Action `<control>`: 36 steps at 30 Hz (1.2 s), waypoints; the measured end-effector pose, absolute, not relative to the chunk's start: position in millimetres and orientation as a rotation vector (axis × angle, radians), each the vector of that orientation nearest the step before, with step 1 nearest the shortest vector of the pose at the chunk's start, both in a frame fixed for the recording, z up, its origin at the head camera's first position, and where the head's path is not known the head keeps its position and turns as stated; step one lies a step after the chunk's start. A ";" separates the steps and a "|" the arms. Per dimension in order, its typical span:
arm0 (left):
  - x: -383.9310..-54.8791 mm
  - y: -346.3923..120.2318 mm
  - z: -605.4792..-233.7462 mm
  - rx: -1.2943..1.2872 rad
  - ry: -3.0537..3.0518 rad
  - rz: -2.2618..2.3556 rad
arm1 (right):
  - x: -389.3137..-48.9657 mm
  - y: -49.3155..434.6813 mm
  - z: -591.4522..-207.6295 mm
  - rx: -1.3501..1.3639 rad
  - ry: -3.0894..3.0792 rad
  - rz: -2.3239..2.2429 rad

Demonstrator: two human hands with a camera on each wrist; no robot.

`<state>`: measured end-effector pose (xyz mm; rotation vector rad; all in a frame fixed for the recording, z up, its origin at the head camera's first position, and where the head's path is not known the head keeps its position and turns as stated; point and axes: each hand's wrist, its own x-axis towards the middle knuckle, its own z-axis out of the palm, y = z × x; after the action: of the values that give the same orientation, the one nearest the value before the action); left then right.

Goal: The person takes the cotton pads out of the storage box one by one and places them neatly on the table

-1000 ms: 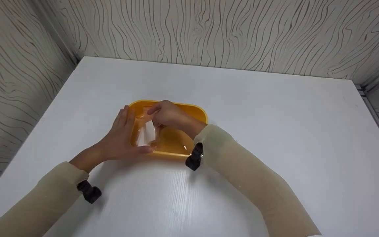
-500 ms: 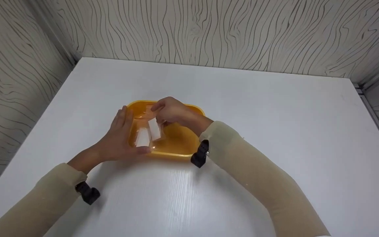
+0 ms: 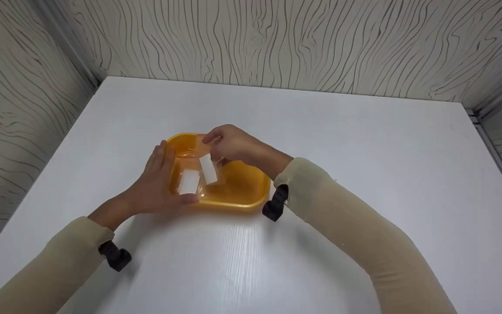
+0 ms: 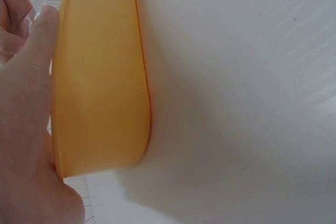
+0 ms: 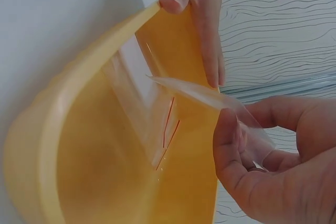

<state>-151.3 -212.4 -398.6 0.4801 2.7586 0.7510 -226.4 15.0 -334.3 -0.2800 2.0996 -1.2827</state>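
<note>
In the head view a yellow plastic basin [image 3: 238, 204] stands on the white table. My left hand [image 3: 153, 187] rests over its left end, fingers straight along the rim and thumb along the near rim. My right hand [image 3: 238, 144] pinches the top of a small clear zip bag [image 5: 194, 90] with a white piece in it, above the basin's middle. Another clear zip bag [image 5: 139, 77], with a red seal line and a white piece, lies in the basin's left part. The left wrist view shows mainly the basin's outer wall [image 4: 100, 77].
White table top [image 3: 342, 174] surrounds the basin. A wall with a wood-grain pattern [image 3: 286, 43] stands behind it, and another [image 3: 11, 109] on the left. Black wrist mounts [image 3: 276, 203] hang below both sleeves.
My right hand has moved up and right with the pinched zip bag, whose white piece now shows apart from the one in the basin. The left hand has kept its place.
</note>
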 end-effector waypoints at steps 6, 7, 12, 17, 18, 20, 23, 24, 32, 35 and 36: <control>-151.5 -212.5 -399.0 0.466 2.756 0.744 | -223.4 22.1 -329.7 -0.287 2.094 -1.261; -151.4 -212.5 -398.8 0.461 2.754 0.746 | -222.8 23.3 -328.8 -0.286 2.094 -1.255; -151.3 -212.1 -397.9 0.454 2.756 0.751 | -219.8 28.7 -323.6 -0.286 2.097 -1.236; -151.2 -211.1 -397.1 0.434 2.754 0.734 | -217.5 34.3 -317.3 -0.291 2.094 -1.245; -151.1 -211.0 -397.1 0.432 2.754 0.732 | -217.1 35.7 -315.9 -0.292 2.095 -1.245; -151.0 -211.1 -397.2 0.432 2.756 0.738 | -216.6 38.7 -313.1 -0.293 2.093 -1.249; -151.0 -211.5 -397.3 0.436 2.762 0.751 | -216.2 44.3 -309.7 -0.291 2.087 -1.259; -151.1 -211.7 -397.4 0.436 2.763 0.750 | -215.8 46.7 -308.5 -0.289 2.086 -1.259; -150.7 -212.6 -396.8 0.430 2.749 0.755 | -212.4 67.7 -306.8 -0.282 2.100 -1.237; -150.8 -212.5 -396.6 0.432 2.748 0.755 | -211.4 74.3 -305.9 -0.279 2.107 -1.227; -150.8 -212.4 -396.5 0.435 2.750 0.753 | -211.4 76.4 -305.7 -0.282 2.107 -1.224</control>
<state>-150.8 -212.4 -396.5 0.4350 2.7496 0.7533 -211.4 76.4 -305.7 -0.2820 2.1071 -1.2244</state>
